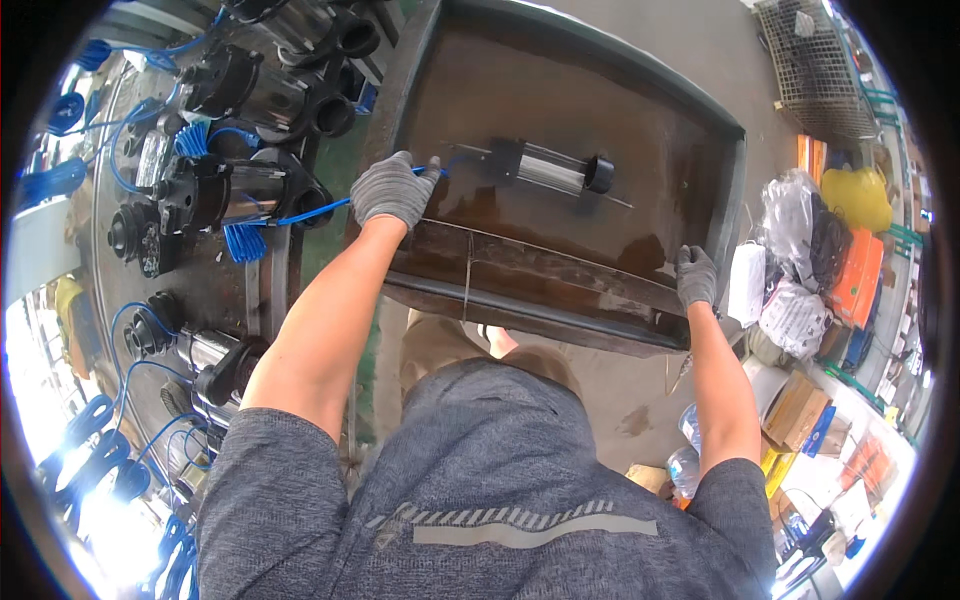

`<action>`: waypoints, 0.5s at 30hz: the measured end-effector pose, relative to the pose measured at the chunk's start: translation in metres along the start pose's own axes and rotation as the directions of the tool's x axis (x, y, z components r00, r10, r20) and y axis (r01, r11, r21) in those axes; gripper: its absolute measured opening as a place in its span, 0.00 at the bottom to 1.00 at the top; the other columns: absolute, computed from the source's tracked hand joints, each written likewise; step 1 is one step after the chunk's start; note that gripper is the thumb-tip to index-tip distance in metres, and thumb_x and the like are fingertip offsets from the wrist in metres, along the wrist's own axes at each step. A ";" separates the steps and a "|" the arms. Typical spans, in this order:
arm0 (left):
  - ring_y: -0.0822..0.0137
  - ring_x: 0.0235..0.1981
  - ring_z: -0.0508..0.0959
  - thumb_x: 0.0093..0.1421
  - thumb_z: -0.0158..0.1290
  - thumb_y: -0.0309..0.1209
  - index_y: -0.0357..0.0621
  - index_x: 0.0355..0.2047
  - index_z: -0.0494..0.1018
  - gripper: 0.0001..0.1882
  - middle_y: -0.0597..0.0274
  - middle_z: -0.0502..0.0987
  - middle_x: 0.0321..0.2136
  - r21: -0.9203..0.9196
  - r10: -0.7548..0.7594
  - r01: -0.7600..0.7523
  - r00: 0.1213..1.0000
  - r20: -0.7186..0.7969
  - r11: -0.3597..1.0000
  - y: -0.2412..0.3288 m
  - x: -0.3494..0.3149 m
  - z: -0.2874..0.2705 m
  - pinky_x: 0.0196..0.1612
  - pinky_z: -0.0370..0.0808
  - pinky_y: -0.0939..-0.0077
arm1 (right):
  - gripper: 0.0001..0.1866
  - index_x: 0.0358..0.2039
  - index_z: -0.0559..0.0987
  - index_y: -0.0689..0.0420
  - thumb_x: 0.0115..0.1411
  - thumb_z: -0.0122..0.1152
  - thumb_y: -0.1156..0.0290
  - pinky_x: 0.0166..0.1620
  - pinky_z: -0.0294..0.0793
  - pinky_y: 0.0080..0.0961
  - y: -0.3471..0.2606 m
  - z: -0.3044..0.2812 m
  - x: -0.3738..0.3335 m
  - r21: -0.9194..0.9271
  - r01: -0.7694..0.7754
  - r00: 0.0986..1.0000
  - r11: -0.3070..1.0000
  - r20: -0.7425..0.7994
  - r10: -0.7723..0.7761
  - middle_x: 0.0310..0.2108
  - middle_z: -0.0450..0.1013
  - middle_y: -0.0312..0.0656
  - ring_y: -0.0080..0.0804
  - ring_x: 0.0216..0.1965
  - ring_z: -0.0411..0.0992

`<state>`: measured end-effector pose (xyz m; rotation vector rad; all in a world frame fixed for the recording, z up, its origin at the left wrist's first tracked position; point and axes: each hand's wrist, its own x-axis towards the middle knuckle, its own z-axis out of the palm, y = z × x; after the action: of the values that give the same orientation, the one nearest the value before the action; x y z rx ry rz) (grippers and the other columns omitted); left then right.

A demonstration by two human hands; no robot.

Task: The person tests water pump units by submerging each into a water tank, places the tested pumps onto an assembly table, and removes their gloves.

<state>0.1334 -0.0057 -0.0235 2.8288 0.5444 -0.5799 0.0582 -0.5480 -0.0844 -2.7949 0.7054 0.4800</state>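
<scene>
Head view: tank (520,315), holding water; pump (548,170), lying inside, between your fingers; left fingers (392,187), wrapped round blue cable (315,213); right fingers (690,262), at tank's right end, grip unclear. Hazard: your over-pulling the cable could drag the pump.

I can't read a single word, number, label or sign from here. Whatever print there may be on the bag (797,320) at three o'clock, or on the box (797,410) toward four, is too small and blurred for me to make out.
</scene>
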 end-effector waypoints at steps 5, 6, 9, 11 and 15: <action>0.46 0.41 0.86 0.64 0.56 0.62 0.49 0.39 0.82 0.28 0.48 0.86 0.35 -0.045 0.034 -0.032 0.999 0.023 0.998 -0.003 -0.001 -0.004 0.45 0.81 0.51 | 0.20 0.50 0.81 0.53 0.71 0.56 0.52 0.50 0.76 0.50 -0.019 -0.008 -0.003 -0.134 0.089 0.996 0.987 0.027 -0.086 0.44 0.81 0.57 0.62 0.49 0.78; 0.46 0.41 0.86 0.64 0.56 0.61 0.49 0.40 0.82 0.28 0.48 0.86 0.35 -0.053 0.040 -0.039 0.999 0.031 0.998 -0.004 0.000 -0.005 0.45 0.81 0.51 | 0.19 0.51 0.81 0.53 0.71 0.57 0.52 0.50 0.76 0.50 -0.030 -0.012 -0.005 -0.201 0.086 0.995 0.976 0.060 -0.076 0.44 0.81 0.57 0.62 0.49 0.78; 0.46 0.40 0.86 0.63 0.58 0.59 0.49 0.40 0.81 0.26 0.48 0.86 0.34 -0.087 0.055 -0.050 0.997 0.054 0.995 -0.007 0.001 -0.006 0.44 0.81 0.50 | 0.19 0.55 0.78 0.51 0.72 0.58 0.54 0.48 0.76 0.50 -0.083 -0.022 -0.003 -0.102 0.193 0.980 0.976 0.074 -0.186 0.44 0.82 0.56 0.61 0.48 0.79; 0.46 0.40 0.86 0.63 0.58 0.57 0.49 0.39 0.81 0.24 0.49 0.86 0.34 -0.095 0.058 -0.052 0.996 0.064 0.994 -0.009 0.002 -0.005 0.44 0.81 0.50 | 0.20 0.58 0.75 0.50 0.72 0.57 0.54 0.48 0.76 0.50 -0.127 -0.023 -0.003 -0.040 0.328 0.945 0.944 0.033 -0.326 0.45 0.82 0.56 0.59 0.49 0.79; 0.45 0.40 0.85 0.65 0.57 0.55 0.49 0.39 0.82 0.21 0.49 0.86 0.35 -0.085 0.084 -0.080 0.995 0.053 0.993 -0.011 0.003 -0.002 0.44 0.80 0.49 | 0.22 0.60 0.72 0.53 0.73 0.55 0.55 0.50 0.77 0.52 -0.210 -0.013 0.004 -0.114 0.413 0.911 0.903 0.047 -0.410 0.47 0.81 0.58 0.58 0.49 0.80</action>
<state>0.1320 0.0055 -0.0243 2.7332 0.4295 -0.6053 0.1679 -0.3729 -0.0462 -2.9298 0.0663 0.4808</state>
